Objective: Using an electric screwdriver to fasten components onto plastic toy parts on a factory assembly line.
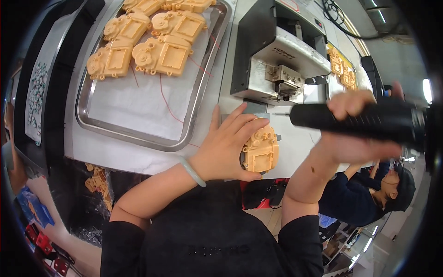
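My left hand [221, 147], with a pale bangle at its wrist, grips an orange-yellow plastic housing [263, 154] at the table's near edge. Its fingers lie along the far side and the thumb along the near side. A grey metal fixture [278, 137] shows partly beneath the housing. Raised to the right, my right hand [353, 143] is wrapped round a black electric screwdriver [314, 117]. The thin bit [280, 114] points left, near the housing's far edge in the picture; whether it touches anything I cannot tell.
A metal tray [187, 138] at the far left holds several similar housings [161, 53] and red wires. Beyond my hands stands a black and silver machine [281, 55]. A black bin [55, 87] is at the left edge. Another person [364, 194] sits at the right.
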### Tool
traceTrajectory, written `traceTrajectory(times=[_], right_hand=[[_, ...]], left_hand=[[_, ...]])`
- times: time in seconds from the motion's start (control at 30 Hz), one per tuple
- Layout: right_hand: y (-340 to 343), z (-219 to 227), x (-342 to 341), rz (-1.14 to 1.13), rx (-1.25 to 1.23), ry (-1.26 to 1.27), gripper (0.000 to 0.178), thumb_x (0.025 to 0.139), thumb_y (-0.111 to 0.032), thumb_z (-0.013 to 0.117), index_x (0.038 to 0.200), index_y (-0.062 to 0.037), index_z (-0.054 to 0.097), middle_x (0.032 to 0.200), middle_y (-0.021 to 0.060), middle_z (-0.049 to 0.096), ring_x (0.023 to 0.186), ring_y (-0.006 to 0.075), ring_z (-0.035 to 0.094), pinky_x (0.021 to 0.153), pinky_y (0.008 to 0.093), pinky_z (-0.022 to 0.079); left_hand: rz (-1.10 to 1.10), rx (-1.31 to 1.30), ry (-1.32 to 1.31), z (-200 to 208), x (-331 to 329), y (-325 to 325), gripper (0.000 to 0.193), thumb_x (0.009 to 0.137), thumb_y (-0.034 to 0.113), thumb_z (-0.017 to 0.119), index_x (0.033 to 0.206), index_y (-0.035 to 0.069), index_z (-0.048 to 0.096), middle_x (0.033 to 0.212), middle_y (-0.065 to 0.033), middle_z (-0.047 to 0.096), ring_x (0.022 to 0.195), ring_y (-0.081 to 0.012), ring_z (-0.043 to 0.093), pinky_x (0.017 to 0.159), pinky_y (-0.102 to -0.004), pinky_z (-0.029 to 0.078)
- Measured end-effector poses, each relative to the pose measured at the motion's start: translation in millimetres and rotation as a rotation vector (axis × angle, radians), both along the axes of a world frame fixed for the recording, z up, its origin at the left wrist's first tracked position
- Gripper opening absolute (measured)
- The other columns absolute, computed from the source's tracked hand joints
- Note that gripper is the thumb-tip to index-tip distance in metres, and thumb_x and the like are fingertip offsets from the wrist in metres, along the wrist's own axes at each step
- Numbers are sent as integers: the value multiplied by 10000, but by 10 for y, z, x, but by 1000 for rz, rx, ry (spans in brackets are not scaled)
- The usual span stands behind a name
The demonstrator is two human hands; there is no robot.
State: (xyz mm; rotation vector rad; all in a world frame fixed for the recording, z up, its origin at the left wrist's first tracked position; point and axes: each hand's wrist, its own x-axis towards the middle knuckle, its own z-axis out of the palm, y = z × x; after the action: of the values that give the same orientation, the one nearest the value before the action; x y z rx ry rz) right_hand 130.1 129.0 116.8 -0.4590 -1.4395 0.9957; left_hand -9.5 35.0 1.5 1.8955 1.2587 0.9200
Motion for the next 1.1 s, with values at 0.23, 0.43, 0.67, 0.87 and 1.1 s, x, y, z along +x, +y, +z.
traceTrajectory(times=[0.23,0.43,0.67,0.87,1.1], right_hand=[[-483,107,-59,293,73,89,817,720,-510,633,1287,-26,300,677,35,437,489,105,433,467,239,357],[-471,-16,-177,322,119,27,857,733,-575,572,1310,-22,264,674,67,435,483,125,431,442,259,349],[-432,-41,-203,265,108,59,895,718,-631,540,1313,-24,260,676,79,427,503,148,438,470,274,350],[-419,-81,-287,257,63,47,924,704,-680,501,1313,-32,251,693,94,449,506,152,445,474,279,360],[-463,-150,-360,114,-11,43,931,703,-698,476,1316,-44,225,680,99,451,484,156,454,451,282,377]], left_hand=[[18,-10,-46,-74,-26,-33,986,471,462,766,1292,151,315,1249,-75,408,1257,-359,266,984,-604,46],[11,-13,-14,-81,-26,-31,1025,463,480,767,1302,134,292,1260,-81,399,1260,-339,270,996,-585,31],[40,-52,-76,-117,-21,-44,1040,458,473,771,1259,61,250,1256,-104,381,1262,-324,254,1029,-555,15],[37,-41,-84,-132,-10,-45,1029,447,469,780,1236,66,256,1238,-117,396,1265,-324,253,1030,-550,2],[55,-45,-95,-150,-10,-46,1059,430,499,783,1261,70,286,1236,-93,405,1252,-329,285,1012,-562,36]])
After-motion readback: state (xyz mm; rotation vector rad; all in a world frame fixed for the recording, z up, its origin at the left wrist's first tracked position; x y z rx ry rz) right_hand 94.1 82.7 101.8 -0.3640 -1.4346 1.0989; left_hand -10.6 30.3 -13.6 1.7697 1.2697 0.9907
